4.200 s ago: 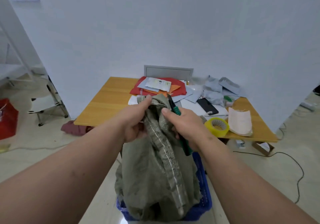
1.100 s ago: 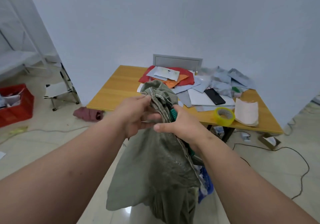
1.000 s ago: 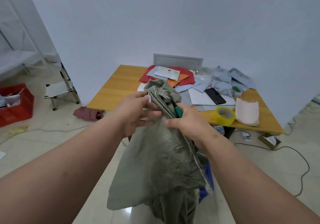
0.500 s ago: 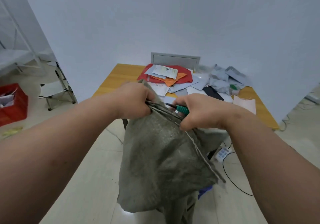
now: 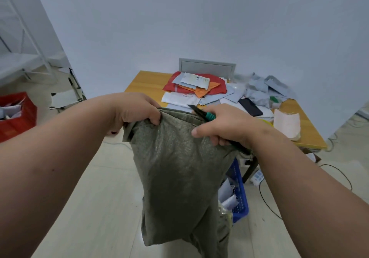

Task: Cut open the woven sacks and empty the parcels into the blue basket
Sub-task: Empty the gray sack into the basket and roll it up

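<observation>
Left hand (image 5: 137, 112) and right hand (image 5: 225, 125), the latter also clasping a knife (image 5: 201, 114), grip the hanging sack (image 5: 179, 167) above the basket (image 5: 241, 199).

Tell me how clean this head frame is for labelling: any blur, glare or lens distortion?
Head view: wide-angle bend, forearms balloon toward the lower corners. Soft, even lighting with faint shadows. One small glare patch on the floor beside the sack's lower edge. Sack, left hand and right hand read fairly sharp; table clutter is softer.
</observation>
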`<state>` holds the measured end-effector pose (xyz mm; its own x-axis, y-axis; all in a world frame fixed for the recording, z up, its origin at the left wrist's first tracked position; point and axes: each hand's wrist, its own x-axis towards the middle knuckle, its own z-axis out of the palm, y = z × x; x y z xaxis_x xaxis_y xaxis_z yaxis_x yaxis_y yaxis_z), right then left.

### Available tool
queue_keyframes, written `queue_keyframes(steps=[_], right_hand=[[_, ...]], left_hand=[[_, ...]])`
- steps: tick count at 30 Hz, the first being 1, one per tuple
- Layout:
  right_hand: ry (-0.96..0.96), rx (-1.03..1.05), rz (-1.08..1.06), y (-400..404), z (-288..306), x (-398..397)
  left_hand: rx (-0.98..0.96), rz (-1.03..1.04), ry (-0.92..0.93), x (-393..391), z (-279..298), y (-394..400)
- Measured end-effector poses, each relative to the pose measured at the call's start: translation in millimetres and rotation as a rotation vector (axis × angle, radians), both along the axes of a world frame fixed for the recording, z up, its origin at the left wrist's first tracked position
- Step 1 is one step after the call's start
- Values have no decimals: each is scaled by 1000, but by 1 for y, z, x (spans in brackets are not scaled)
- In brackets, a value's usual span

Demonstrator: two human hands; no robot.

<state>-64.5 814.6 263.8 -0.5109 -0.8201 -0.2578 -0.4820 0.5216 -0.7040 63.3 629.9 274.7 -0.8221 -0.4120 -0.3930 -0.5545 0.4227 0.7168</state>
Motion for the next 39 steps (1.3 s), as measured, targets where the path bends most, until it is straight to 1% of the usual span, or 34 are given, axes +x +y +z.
queue_keyframes(steps=[2,3,5,6,7,8,9,11,12,13,14,16,18,19,20,22,23,25,27,29,30,32,33,34,35,36,38,39], right_hand=[[47,74,45,-10,-4,5],[106,57,48,-17,-6,7],[193,-84,37,-33,-9,15],[186,-188,37,-39,-9,18],[128,-297,38,-44,-9,21],[16,-392,34,-49,-9,25],[-130,-456,24,-51,-8,28],[-446,-514,10,-56,-10,32],[-576,-524,29,-58,-11,35],[-662,-521,73,-59,-14,37],[-713,-509,133,-61,-17,39],[-743,-480,230,-63,-23,42],[-752,-468,210,-63,-29,44],[-769,-463,182,-63,-31,44],[-801,-463,155,-61,-35,44],[-903,-489,93,-58,-43,42],[-958,-519,56,-56,-46,39],[-997,-563,-48,-50,-49,36],[-897,-508,-158,-47,-52,36],[-698,-385,-283,-44,-55,36],[-544,-316,-334,-43,-56,36],[-120,-249,-362,-39,-55,38],[112,-287,-325,-37,-54,40],[285,-348,-249,-35,-50,43],[364,-384,-146,-34,-45,48],[372,-361,-24,-34,-43,52],[321,-164,173,-37,-49,57],[262,-74,209,-39,-56,56]], left_hand=[[111,-7,30,7,2,-6],[191,-37,37,12,5,-9],[345,-111,71,24,13,-15],[398,-149,79,29,17,-18],[426,-169,94,35,21,-19],[428,-178,128,39,24,-20],[404,-165,176,41,25,-20],[289,-85,301,44,22,-24],[222,-42,366,45,19,-27],[141,-1,422,47,15,-30],[60,31,450,48,11,-32],[-98,91,425,52,1,-35],[-246,94,396,55,-6,-30],[-258,64,382,57,-9,-28],[-165,22,361,59,-13,-28],[203,-93,280,64,-21,-32],[340,-146,245,67,-27,-36],[466,-192,198,71,-42,-42],[488,-157,165,70,-56,-40],[484,-29,155,65,-71,-36],[475,57,156,62,-78,-33],[441,211,130,55,-88,-27],[423,264,104,52,-91,-25],[411,296,73,49,-93,-22],[399,316,47,45,-95,-20],[404,325,24,43,-94,-18],[498,318,-19,36,-91,-16],[559,306,-41,32,-89,-15]])
